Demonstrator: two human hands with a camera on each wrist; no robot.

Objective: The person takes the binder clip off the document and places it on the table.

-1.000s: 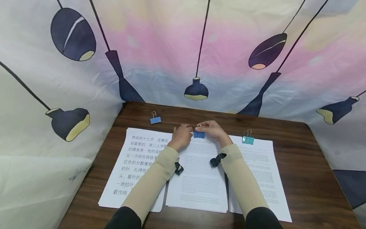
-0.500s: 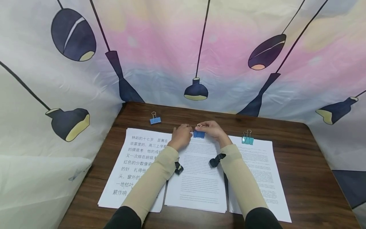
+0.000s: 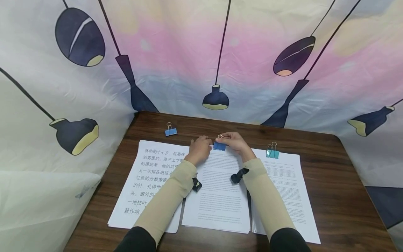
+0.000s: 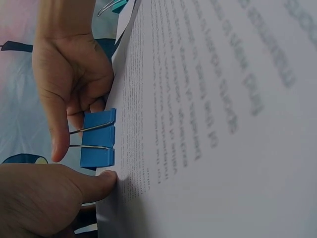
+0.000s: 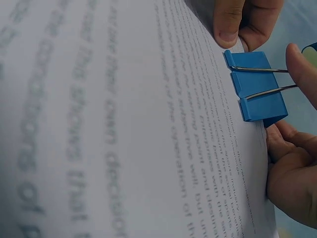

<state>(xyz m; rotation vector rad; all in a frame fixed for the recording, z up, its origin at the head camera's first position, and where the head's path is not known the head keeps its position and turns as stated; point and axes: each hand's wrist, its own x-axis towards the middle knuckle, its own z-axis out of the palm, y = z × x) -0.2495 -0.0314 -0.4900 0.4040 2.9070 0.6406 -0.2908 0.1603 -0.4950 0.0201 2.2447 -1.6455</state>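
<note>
A blue binder clip (image 3: 219, 146) sits at the far edge of the middle paper stack (image 3: 220, 196). My right hand (image 3: 234, 142) pinches its wire handles, thumb on the near one, as the left wrist view shows. The clip's blue body (image 4: 97, 139) overlaps the sheets' edge there. Just left of the clip, my left hand (image 3: 199, 150) pinches the same edge, with the thumb (image 5: 229, 29) on top and the other fingers beyond the edge. Small printed lines cover the top sheet (image 5: 138, 124).
To the left lies a paper stack (image 3: 148, 175) with large Chinese print, partly under my left sleeve. A lighter blue binder clip (image 3: 171, 132) stands behind it. The right stack (image 3: 283, 189) bears a teal binder clip (image 3: 272, 154) at its far edge. A printed cloth (image 3: 176, 70) hangs behind the table.
The blue binder clip and my right fingers have shifted very slightly toward the back of the table. My left hand stays in place on the paper edge.
</note>
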